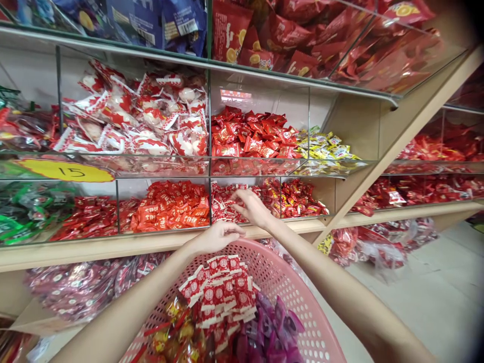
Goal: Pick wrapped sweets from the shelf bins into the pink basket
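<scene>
My right hand (251, 206) is over a lower shelf compartment of small red-and-white wrapped candies (223, 200). Its fingers are apart and nothing shows in them. Just beyond the far rim of a pink perforated plastic basket (315, 307), my left hand (219, 237) hovers palm down, fingers loosely stretched out and no item visible in it. Inside the basket, red-and-white candy packets (223, 290) are heaped at the far side. Purple-wrapped candies (270, 327) lie at the right, and clear-wrapped golden candies (179, 333) at the left.
Clear dividers part the shelf bins. Orange-red packets (172, 206) fill the bin to the left, and red-and-yellow candies (300, 196) the one to the right. A wooden shelf edge (151, 239) runs in front. Bagged candies (75, 290) lie below. A yellow tag (68, 170) reads 15.
</scene>
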### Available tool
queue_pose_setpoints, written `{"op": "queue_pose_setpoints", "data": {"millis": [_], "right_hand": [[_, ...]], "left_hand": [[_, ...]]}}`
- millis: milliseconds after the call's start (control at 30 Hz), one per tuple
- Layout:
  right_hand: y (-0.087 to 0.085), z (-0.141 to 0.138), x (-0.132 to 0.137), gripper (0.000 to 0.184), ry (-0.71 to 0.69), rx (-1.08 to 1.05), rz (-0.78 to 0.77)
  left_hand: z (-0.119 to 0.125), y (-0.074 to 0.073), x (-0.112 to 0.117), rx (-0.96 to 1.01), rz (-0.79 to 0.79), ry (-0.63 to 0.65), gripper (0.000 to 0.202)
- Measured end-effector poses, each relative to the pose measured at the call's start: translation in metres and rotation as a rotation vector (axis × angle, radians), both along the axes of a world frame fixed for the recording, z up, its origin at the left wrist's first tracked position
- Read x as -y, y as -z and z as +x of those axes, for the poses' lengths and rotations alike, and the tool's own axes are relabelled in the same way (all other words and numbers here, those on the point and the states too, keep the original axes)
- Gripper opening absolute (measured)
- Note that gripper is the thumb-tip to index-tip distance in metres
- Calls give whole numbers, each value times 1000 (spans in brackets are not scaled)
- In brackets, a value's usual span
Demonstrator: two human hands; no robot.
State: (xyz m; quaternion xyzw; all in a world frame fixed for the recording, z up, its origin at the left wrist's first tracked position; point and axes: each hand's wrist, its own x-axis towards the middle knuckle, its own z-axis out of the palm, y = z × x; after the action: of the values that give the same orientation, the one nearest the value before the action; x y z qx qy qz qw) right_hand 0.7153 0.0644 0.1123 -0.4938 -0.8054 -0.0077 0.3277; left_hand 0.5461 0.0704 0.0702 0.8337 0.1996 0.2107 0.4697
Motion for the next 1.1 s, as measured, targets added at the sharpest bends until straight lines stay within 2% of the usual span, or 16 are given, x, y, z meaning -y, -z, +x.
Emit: {"op": "queue_pose_setpoints", "data": {"millis": [100, 200, 267, 333, 433, 533, 700, 800, 933, 1100], "right_hand": [[0, 4, 44, 8, -8, -367, -38], [10, -2, 90, 31, -50, -715, -205], [21, -10, 115, 35, -63, -857, -346], [34, -19, 132, 29, -75, -951, -515], [52, -34, 146, 26, -124, -1020, -774], [68, -48, 145, 29, -151, -1008, -907], [82, -64, 127, 21, -163, -913, -895], [81, -71, 117, 14, -116, -768, -861], [71, -77, 110, 16, -73, -553, -799], [65, -79, 107, 24, -29, -276, -609]], "left_hand": [[0, -1, 0, 5, 36, -4, 23], [1, -3, 2, 5, 42, 7, 20], [1, -4, 3, 4, 28, 2, 21], [0, -4, 3, 12, 2, -8, 23], [-1, -2, 3, 14, -31, -7, 23], [-1, -2, 2, 7, -34, -12, 22], [-1, -2, 3, 4, -28, -26, 22], [-1, -2, 3, 3, -36, -34, 23], [-1, -1, 2, 8, -56, -30, 23], [-1, 2, 1, 17, -49, -33, 23]]}}
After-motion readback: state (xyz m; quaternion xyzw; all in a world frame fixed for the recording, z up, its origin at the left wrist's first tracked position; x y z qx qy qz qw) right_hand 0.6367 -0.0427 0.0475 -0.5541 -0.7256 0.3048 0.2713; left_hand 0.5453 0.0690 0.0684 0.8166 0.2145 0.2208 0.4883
